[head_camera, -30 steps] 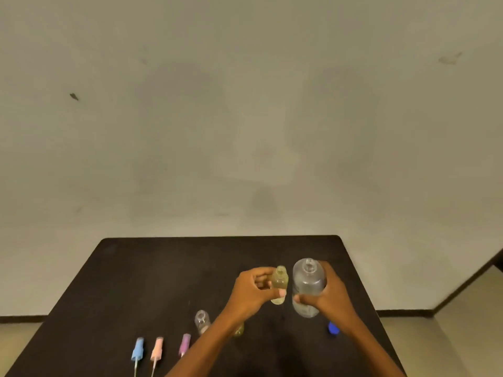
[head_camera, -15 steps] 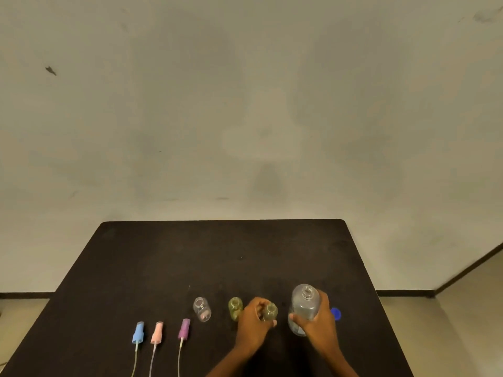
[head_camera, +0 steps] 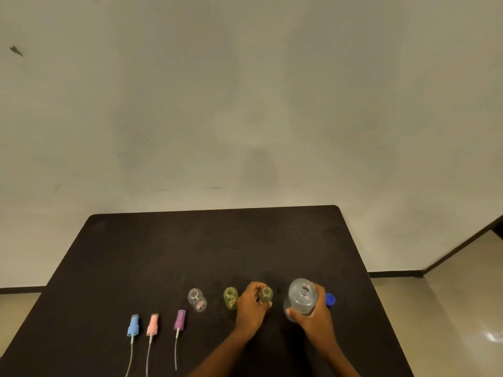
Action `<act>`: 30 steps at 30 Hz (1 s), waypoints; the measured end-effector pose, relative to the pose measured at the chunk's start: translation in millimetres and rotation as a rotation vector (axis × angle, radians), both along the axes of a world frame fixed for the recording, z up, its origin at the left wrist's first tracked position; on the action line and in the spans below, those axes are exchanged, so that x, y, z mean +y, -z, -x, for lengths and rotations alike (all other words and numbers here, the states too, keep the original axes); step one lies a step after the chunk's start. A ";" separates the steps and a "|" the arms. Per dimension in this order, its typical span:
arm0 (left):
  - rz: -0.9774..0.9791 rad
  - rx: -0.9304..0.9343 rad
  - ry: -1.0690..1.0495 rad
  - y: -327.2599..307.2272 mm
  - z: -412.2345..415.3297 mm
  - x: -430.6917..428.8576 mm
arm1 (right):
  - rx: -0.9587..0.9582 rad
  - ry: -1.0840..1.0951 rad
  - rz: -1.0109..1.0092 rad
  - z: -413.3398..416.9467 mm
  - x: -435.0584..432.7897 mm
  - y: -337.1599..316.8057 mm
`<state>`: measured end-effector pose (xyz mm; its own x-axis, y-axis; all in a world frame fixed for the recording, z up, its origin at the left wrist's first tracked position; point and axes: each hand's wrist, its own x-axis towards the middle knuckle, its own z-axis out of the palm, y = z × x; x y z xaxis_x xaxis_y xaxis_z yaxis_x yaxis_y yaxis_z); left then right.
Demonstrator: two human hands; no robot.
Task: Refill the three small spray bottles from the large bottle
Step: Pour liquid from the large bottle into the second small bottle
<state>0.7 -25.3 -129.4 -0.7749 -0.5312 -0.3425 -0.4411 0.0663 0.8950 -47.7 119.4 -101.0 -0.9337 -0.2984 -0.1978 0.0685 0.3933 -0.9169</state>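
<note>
My left hand (head_camera: 251, 308) grips a small bottle of yellow-green liquid (head_camera: 266, 294), which stands open-necked on the black table (head_camera: 190, 246). A second small bottle with the same liquid (head_camera: 230, 297) stands just left of that hand. Further left stands a clear small bottle (head_camera: 197, 300) that looks empty. My right hand (head_camera: 313, 314) grips the large clear bottle (head_camera: 301, 297), upright and uncapped, on the table to the right.
A blue cap (head_camera: 330, 299) lies just right of the large bottle. Three spray heads with dip tubes lie at the front left: blue (head_camera: 133, 325), pink (head_camera: 152, 325) and purple (head_camera: 180, 320). The table's right edge is close to my right hand.
Both hands came down from mid-air toward the table. The small bottle and the large bottle, held side by side above it a second ago, now stand on the surface.
</note>
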 end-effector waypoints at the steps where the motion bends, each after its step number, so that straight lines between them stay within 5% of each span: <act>1: -0.009 0.002 -0.007 0.1 1.0 0.0 | -0.002 0.000 -0.005 0.4 1.9 2.2; 17: 0.143 0.014 0.107 -27.9 -11.1 8.4 | -0.001 -0.019 0.032 1.2 1.0 5.6; 24: 0.650 0.133 0.125 -50.8 -31.1 -29.0 | -0.007 -0.035 0.060 2.1 2.3 5.7; 30: 0.456 0.011 0.081 -28.2 -45.0 -54.1 | -0.028 -0.043 0.061 2.9 3.0 8.1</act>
